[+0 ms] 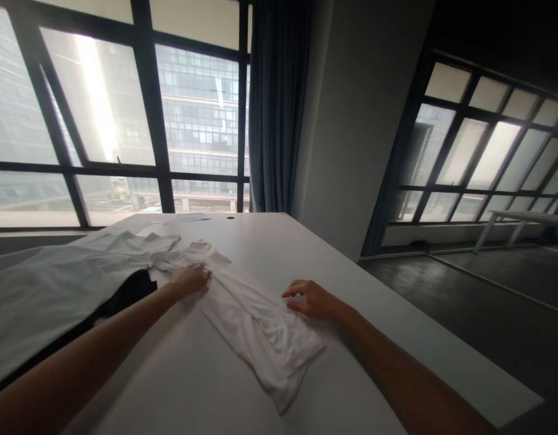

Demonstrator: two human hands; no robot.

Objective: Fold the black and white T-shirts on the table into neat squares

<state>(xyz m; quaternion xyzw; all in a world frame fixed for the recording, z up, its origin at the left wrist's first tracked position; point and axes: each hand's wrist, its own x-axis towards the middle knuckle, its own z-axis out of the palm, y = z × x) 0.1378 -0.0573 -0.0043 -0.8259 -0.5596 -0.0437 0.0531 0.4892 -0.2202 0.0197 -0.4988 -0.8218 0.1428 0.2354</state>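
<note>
At frame centre, the folded white garment (256, 320) lies on the worktop (351, 266). We press the left hand (191, 279) and right hand (311, 299) flat, fingers spread. We judge it soft, light; grip folded edges.

Long white table (243, 393). On it: folded white garment (256, 320) at centre, pile of white clothes (57, 290) over dark fabric (125, 296) at left, possibly papers (188, 217) near far edge.

I see both my forearms bare, no sleeves, watch or rings; left hand (189, 279) and right hand (311, 299) ungloved.
</note>
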